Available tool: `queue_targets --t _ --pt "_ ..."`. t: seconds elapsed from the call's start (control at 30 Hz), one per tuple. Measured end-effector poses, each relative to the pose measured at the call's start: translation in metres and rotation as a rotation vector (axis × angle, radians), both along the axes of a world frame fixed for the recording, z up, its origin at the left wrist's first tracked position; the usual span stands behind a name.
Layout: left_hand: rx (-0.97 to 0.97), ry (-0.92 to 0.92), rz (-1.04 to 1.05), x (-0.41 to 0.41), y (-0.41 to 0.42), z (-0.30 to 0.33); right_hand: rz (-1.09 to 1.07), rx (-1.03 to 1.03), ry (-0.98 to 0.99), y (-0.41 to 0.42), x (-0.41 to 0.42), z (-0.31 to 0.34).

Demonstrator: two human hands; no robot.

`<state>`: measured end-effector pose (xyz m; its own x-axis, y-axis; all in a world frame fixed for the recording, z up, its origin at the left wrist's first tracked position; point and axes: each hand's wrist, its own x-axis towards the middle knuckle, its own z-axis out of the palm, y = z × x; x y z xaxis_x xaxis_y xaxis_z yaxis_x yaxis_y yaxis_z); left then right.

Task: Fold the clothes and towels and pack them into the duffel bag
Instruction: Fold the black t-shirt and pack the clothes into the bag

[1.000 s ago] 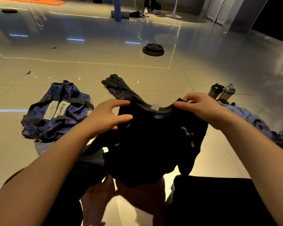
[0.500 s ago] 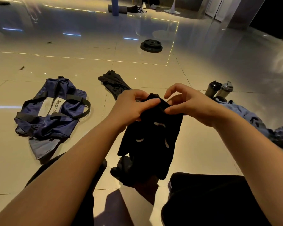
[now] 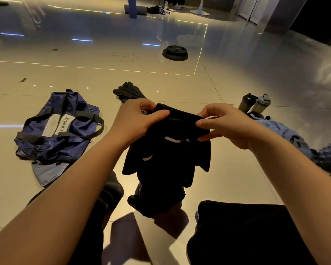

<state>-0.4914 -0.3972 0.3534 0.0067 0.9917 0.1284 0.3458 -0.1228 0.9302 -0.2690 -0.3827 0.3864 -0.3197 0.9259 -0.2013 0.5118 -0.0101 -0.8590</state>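
A black shirt (image 3: 168, 161) with pale markings hangs doubled over in front of me, its lower end bunched on the floor tiles. My left hand (image 3: 136, 119) pinches its top edge on the left, and my right hand (image 3: 224, 125) pinches the same edge on the right. The navy duffel bag (image 3: 55, 131) lies flat on the floor to my left, with dark straps and a white label. A dark garment (image 3: 128, 91) lies crumpled on the floor beyond my hands. Light blue clothing (image 3: 283, 131) is heaped at my right.
Two drink bottles (image 3: 254, 103) stand upright at the right, behind the blue clothing. A black weight plate (image 3: 175, 52) lies farther off on the glossy tiles. My legs in dark trousers (image 3: 243, 232) stretch out below the shirt. A blue post (image 3: 132, 6) stands at the far back.
One second ago the shirt was held wide by its neckline. My hands then came together, doubling it, and now they have drawn a little apart along the folded top edge.
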Motion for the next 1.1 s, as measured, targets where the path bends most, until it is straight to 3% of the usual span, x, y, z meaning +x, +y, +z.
queue_targets --t 0.13,0.43,0.53,0.6,0.7,0.8,0.93,1.0,1.1 --pt "0.013 0.020 0.018 -0.009 0.001 -0.001 0.082 0.098 -0.069 -0.004 -0.004 -0.002" --pt "0.179 0.359 0.016 -0.042 -0.015 -0.016 0.304 0.220 -0.377 -0.028 0.008 0.007" --pt "0.232 0.606 0.060 -0.068 -0.026 -0.019 0.236 0.227 -0.623 -0.040 0.019 0.001" --pt "0.235 0.666 0.113 -0.080 -0.038 -0.017 0.162 0.259 -0.707 -0.051 0.028 -0.002" --pt "0.283 0.707 0.147 -0.083 -0.068 -0.013 -0.020 0.371 -0.601 -0.080 0.040 0.007" --pt "0.479 0.808 0.084 -0.073 -0.099 -0.007 -0.172 0.582 -0.481 -0.117 0.043 0.020" --pt "0.805 0.984 0.131 -0.060 -0.118 0.033 -0.303 0.935 -0.511 -0.149 0.049 0.043" --pt "0.990 0.975 0.243 -0.055 -0.119 0.066 -0.408 1.127 -0.517 -0.153 0.056 0.061" --pt "1.115 0.997 0.310 -0.047 -0.114 0.116 -0.485 1.287 -0.538 -0.151 0.066 0.088"
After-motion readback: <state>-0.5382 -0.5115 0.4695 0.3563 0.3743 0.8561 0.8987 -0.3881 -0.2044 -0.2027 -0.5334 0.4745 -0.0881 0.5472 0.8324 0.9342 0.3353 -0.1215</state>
